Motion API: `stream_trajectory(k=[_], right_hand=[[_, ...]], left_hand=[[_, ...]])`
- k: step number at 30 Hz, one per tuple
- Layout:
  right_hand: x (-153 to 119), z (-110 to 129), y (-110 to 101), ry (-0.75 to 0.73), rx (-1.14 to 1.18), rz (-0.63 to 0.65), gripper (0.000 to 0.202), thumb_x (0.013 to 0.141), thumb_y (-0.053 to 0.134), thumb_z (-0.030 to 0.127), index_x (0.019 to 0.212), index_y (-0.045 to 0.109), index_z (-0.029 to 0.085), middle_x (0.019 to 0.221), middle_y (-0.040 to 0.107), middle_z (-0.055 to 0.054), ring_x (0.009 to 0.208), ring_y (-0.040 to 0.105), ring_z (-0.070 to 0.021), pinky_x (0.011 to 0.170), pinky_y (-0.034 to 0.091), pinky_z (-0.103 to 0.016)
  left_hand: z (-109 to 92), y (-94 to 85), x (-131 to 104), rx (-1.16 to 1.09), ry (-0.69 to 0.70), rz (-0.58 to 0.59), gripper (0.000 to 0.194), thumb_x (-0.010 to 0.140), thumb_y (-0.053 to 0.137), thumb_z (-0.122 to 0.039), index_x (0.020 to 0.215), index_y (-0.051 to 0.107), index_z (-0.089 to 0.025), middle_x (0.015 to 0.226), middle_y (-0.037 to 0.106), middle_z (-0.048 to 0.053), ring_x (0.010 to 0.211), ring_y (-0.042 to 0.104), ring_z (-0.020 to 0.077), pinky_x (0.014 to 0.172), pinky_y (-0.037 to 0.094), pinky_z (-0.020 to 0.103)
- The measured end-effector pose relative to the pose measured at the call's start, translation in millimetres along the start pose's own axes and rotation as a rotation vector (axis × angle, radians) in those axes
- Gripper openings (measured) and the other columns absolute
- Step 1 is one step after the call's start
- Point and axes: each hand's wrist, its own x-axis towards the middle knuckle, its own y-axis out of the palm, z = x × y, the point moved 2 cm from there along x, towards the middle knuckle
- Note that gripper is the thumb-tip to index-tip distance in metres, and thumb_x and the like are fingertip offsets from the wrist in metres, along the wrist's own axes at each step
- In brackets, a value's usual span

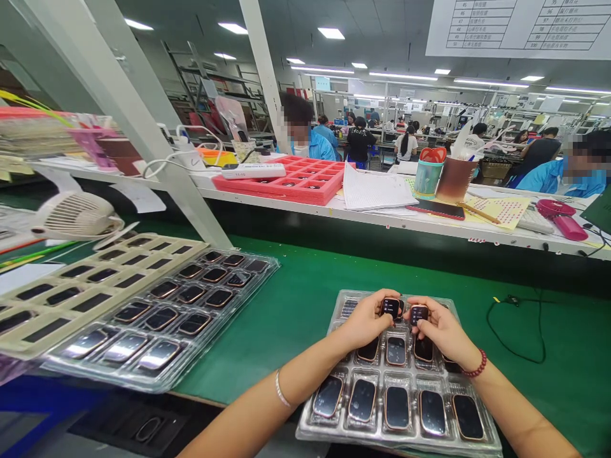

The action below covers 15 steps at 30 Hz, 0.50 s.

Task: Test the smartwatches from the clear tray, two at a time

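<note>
Left hand [366, 318]: fingers gripping a watch [390, 308], screen lit, text too small to read.
Right hand [438, 322]: fingers closed around a second watch [419, 315], also lit, thumb at its lower edge.
Held watches: side by side over the back part of the near tray [363, 435].
Near tray: clear plastic, dark-screened watches [397, 407] in pockets, on the green tabletop [286, 318]; front edge seems to reach the tabletop's edge.
Left side: far tray [119, 380], also clear, loaded with watches.
Drop risk: small smooth cases, fingertip holds; a slip could send one onto the screens below.
Scratch risk: bead bracelet [476, 364] close to the tray, could rub a screen if the wrist dips.
Tip risk: forearm knocking the tray front could shift it, likely jolting watches loose.
Mix-up risk: the pair look alike, so pockets could get swapped.
</note>
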Motion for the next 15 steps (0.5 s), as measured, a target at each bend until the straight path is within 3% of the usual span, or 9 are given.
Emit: stream_trajectory(k=[3,7,15], right_hand=[[0.5,0.0,-0.8,-0.004,0.005,0.015,0.033,0.080,0.056,0.030,0.111,0.053,0.020,0.098,0.063,-0.007,0.068,0.060,-0.0149,0.057,0.049,-0.027],[0.9,0.5,-1.2,-0.003,-0.004,0.029,0.030,0.084,0.050,0.037,0.106,0.056,0.018,0.091,0.064,-0.006,0.064,0.060,-0.0145,0.054,0.049,-0.026],[0.0,1.3,-0.4,0.003,-0.028,0.041,0.028,0.084,0.050,0.038,0.105,0.058,0.020,0.088,0.065,-0.005,0.062,0.060,-0.0141,0.055,0.048,-0.026]], left_hand=[[-3.3,0.3,-1.7,-0.025,-0.035,-0.010,0.040,0.072,0.052,-0.013,0.112,0.051,-0.016,0.089,0.062,0.005,0.071,0.058,0.0130,0.070,0.048,0.029],[-7.1,1.9,-2.8,-0.072,-0.055,0.012,0.021,0.077,0.049,-0.021,0.095,0.058,-0.014,0.084,0.062,0.005,0.072,0.058,0.0136,0.063,0.048,0.026],[-2.1,2.5,-0.3,-0.045,-0.021,0.028,0.021,0.077,0.049,-0.020,0.094,0.059,-0.015,0.085,0.061,0.005,0.075,0.057,0.0143,0.063,0.050,0.025]])
